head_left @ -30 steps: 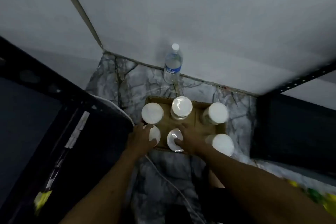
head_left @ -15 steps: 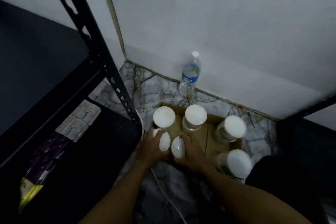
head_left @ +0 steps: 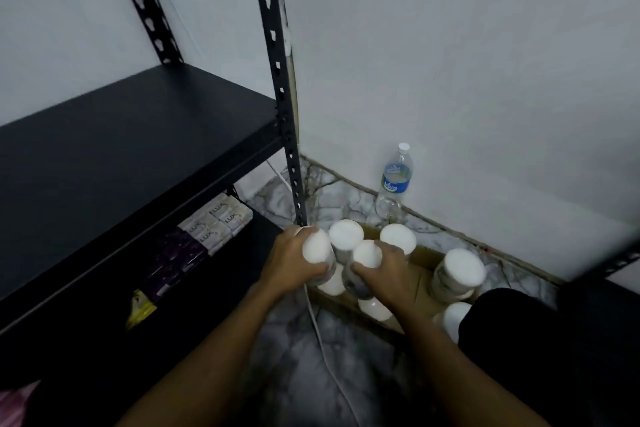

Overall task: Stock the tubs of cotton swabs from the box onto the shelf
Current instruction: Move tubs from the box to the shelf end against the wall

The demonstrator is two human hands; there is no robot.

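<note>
Two tubs held over the box beside the black shelf

The left hand (head_left: 294, 262) grips one white-lidded tub (head_left: 317, 251) and the right hand (head_left: 384, 272) grips another tub (head_left: 365, 258), both tilted above the cardboard box (head_left: 424, 260). More tubs stand in the box; a water bottle (head_left: 393, 182) stands against the wall. The shelf (head_left: 131, 135) is at left, soap packs (head_left: 216, 220) beneath it.

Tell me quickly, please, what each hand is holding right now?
Left hand: grips a white-lidded tub.
Right hand: grips another tub.

Dim room: pale wall (head_left: 450, 62), veined marble floor (head_left: 294, 357).
</note>
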